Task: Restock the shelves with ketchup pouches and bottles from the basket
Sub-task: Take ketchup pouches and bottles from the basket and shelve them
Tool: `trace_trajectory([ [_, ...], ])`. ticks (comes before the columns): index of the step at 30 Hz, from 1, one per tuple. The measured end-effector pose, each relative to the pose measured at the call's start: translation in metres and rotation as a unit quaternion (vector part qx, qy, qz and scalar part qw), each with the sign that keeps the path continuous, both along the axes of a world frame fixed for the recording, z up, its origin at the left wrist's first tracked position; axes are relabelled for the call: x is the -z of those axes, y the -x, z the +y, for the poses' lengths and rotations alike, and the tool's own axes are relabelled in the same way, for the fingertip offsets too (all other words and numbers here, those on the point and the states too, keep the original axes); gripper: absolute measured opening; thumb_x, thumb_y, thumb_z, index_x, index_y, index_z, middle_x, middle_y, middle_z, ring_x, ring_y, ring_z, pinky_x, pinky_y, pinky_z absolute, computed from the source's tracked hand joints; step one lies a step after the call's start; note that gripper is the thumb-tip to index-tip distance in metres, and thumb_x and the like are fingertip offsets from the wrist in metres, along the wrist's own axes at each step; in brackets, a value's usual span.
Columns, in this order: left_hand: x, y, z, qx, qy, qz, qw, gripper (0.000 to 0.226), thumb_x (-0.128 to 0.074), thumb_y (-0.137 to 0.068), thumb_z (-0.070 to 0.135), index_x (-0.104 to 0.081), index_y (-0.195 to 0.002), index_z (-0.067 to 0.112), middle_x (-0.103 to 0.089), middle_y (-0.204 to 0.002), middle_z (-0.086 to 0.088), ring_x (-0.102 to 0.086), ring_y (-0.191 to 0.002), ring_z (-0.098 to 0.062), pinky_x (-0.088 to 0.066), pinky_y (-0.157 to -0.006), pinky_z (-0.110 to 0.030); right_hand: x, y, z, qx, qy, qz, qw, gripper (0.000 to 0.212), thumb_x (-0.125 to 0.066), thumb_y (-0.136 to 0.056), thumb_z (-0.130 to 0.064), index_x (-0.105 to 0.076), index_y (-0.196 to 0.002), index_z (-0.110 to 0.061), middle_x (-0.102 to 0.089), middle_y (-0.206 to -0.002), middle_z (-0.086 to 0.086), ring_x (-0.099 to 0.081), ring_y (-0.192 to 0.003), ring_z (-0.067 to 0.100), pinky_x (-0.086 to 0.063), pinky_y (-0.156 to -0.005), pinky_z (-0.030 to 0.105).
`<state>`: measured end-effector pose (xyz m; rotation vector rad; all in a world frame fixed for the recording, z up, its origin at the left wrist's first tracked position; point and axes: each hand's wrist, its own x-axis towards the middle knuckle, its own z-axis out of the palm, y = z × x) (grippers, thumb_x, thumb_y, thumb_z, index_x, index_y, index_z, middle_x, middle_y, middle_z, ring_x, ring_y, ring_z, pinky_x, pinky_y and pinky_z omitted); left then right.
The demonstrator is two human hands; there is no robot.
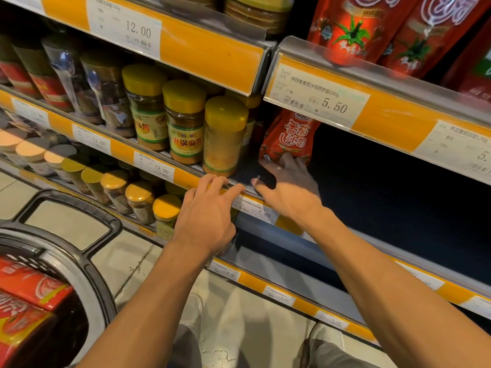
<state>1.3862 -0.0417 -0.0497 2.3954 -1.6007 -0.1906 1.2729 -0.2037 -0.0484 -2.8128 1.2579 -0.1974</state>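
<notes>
A red ketchup pouch (289, 136) stands upright at the left end of a dark shelf, beside yellow-lidded jars. My right hand (289, 187) reaches in over the shelf edge, its spread fingertips touching the pouch's bottom edge. My left hand (207, 216) rests on the shelf's front rail (259, 212) just left of it, fingers extended and holding nothing. The grey basket (87, 274) sits on the floor at lower left, with red ketchup packs (29, 288) inside.
More red ketchup pouches (353, 30) stand on the shelf above, behind a 5.50 price tag. Yellow-lidded sauce jars (183, 120) fill the shelves to the left. To the right of the pouch the shelf is dark. Tiled floor lies below.
</notes>
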Motion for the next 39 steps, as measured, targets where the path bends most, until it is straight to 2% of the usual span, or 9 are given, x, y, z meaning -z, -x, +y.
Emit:
trace_trajectory([
  [4,0.0,0.001,0.0,0.003,0.003,0.002,1.0,0.076,-0.063,-0.085,0.02,-0.029,-0.152,0.035,-0.028,-0.155,0.002,-0.013,-0.148,-0.024,-0.036,-0.114,-0.042,0.001,-0.001,-0.004,0.007,-0.004,0.004,1.0,0.063,-0.044,-0.091,-0.071,-0.042,-0.147,-0.042,-0.04,-0.14,-0.001,-0.036,-0.128,0.025,-0.044,-0.095,0.044],
  [11,0.0,0.002,0.0,0.001,0.008,0.002,1.0,0.075,-0.064,-0.085,0.02,-0.031,-0.152,0.034,-0.029,-0.156,0.0,-0.013,-0.147,-0.024,-0.038,-0.113,-0.04,0.001,-0.005,-0.007,0.02,-0.008,0.006,1.0,0.062,-0.046,-0.091,-0.07,-0.041,-0.147,-0.044,-0.039,-0.14,-0.002,-0.035,-0.128,0.024,-0.042,-0.096,0.044],
  [19,-0.001,0.005,-0.003,-0.007,-0.009,0.002,1.0,0.076,-0.063,-0.087,0.021,-0.028,-0.154,0.032,-0.026,-0.158,-0.001,-0.01,-0.149,-0.026,-0.036,-0.115,-0.043,-0.004,-0.002,0.004,0.0,-0.023,-0.012,1.0,0.056,-0.044,-0.098,-0.058,-0.04,-0.15,-0.035,-0.041,-0.141,0.003,-0.036,-0.129,0.027,-0.042,-0.098,0.045],
  [26,-0.002,0.011,0.003,-0.011,-0.003,0.023,1.0,0.075,-0.06,-0.094,0.025,-0.021,-0.157,0.032,-0.016,-0.165,-0.003,-0.005,-0.153,-0.023,-0.029,-0.12,-0.044,-0.019,0.023,0.022,-0.029,-0.078,-0.061,0.995,0.046,-0.049,-0.101,-0.04,-0.047,-0.147,-0.03,-0.05,-0.147,0.002,-0.045,-0.134,0.025,-0.043,-0.107,0.044],
  [29,-0.007,0.018,0.011,-0.024,0.048,0.055,0.997,0.063,-0.06,-0.096,0.028,-0.033,-0.153,0.027,-0.031,-0.159,-0.006,-0.023,-0.148,-0.024,-0.032,-0.116,-0.042,-0.031,0.041,0.032,-0.004,-0.097,-0.072,0.993,0.041,-0.05,-0.1,-0.04,-0.056,-0.139,-0.025,-0.062,-0.135,0.004,-0.058,-0.12,0.026,-0.05,-0.095,0.04],
  [32,-0.019,0.032,0.023,-0.056,0.092,0.111,0.988,0.046,-0.059,-0.097,0.029,-0.049,-0.142,0.024,-0.054,-0.138,0.0,-0.045,-0.13,-0.02,-0.042,-0.107,-0.04,-0.044,0.068,0.051,0.01,-0.123,-0.083,0.989,0.037,-0.052,-0.098,-0.038,-0.059,-0.132,-0.027,-0.066,-0.121,0.001,-0.061,-0.11,0.024,-0.054,-0.088,0.041],
  [35,-0.033,0.06,0.033,-0.073,0.099,0.15,0.981,0.035,-0.059,-0.097,0.031,-0.057,-0.131,0.024,-0.06,-0.129,0.001,-0.053,-0.121,-0.019,-0.047,-0.101,-0.039,-0.058,0.109,0.077,0.035,-0.14,-0.11,0.983,0.033,-0.054,-0.096,-0.038,-0.061,-0.126,-0.027,-0.066,-0.115,-0.002,-0.061,-0.106,0.02,-0.051,-0.084,0.037],
  [39,-0.061,0.114,0.045,-0.053,0.111,0.188,0.974,0.031,-0.063,-0.096,0.028,-0.061,-0.126,0.021,-0.063,-0.125,0.002,-0.058,-0.117,-0.018,-0.047,-0.098,-0.035,-0.079,0.182,0.119,0.08,-0.174,-0.162,0.968,0.024,-0.059,-0.095,-0.038,-0.064,-0.116,-0.028,-0.068,-0.106,-0.007,-0.064,-0.099,0.015,-0.054,-0.084,0.037],
])
